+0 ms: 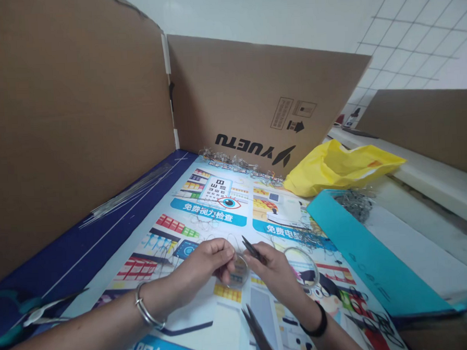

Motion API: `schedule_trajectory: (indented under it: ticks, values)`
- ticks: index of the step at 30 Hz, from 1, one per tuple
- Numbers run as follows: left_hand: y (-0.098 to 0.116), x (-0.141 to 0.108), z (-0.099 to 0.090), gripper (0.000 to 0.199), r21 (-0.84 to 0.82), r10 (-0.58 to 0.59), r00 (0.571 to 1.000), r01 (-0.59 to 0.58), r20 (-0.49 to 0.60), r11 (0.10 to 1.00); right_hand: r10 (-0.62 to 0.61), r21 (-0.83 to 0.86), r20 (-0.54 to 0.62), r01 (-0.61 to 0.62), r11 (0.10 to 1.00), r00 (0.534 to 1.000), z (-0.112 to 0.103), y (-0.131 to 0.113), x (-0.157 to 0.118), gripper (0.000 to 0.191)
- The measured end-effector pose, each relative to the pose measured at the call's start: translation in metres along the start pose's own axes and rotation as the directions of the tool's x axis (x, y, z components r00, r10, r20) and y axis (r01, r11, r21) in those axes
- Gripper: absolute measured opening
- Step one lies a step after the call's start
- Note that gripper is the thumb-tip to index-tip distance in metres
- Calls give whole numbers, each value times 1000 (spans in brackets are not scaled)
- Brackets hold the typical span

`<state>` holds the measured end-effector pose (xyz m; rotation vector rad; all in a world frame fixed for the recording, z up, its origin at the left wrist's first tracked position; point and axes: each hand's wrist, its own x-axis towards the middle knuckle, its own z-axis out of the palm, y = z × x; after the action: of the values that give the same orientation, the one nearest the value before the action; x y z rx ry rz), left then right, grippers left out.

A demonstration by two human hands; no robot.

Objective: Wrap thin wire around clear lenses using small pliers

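Left hand (212,260): grip pinching a thin, round, pale ring (247,272). Right hand (276,269): grip closed around a black, pointed tool (252,249)—tips near the ring. A second clear, round hoop (318,271) lies formed on your worktop (225,324); straight silvery wires (130,195) lie uncurled.

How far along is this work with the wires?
Probably partway, though no finish line shows. The tangled wire pieces by the teal board look already worked. In hand: the left hand seems to hold a thin ring; the right hand grips a dark pointed tool. The straight strands at the left look unused; I can't tell how many are needed.
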<state>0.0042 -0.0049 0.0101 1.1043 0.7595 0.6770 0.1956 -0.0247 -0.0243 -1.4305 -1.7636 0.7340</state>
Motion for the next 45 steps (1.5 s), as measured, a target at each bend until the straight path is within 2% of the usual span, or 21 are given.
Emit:
schedule_trajectory:
  ticks: [5, 10, 17, 28, 33, 37, 45]
  values:
    - [1, 1, -3, 27, 65, 28, 998, -32, 63, 997, -40, -103, 77, 48, 994, 996, -1, -1, 0, 18]
    - [0, 1, -5, 28, 117, 13, 993, -26, 114, 993, -31, -103, 140, 45, 994, 990, -1, -3, -1, 21]
    - [-4, 5, -6, 29, 128, 52, 998, -54, 17, 990, 22, -130, 164, -1, 992, 986, -1, -1, -3, 29]
    - [-8, 7, -4, 27, 99, 43, 998, -38, -47, 994, 35, -122, 199, -11, 992, 979, 1, -2, -2, 28]
    - [-8, 9, -4, 25, 178, 53, 995, -37, -84, 983, 44, -103, 208, -23, 994, 977, 1, -5, -2, 27]
    - [-6, 9, -3, 25, 221, 50, 996, -32, -77, 975, 40, -77, 188, -25, 997, 981, 0, -6, -3, 30]
    - [-8, 7, -4, 24, 111, 58, 997, -53, -43, 992, 17, -39, 165, -11, 999, 986, 0, -2, -2, 30]
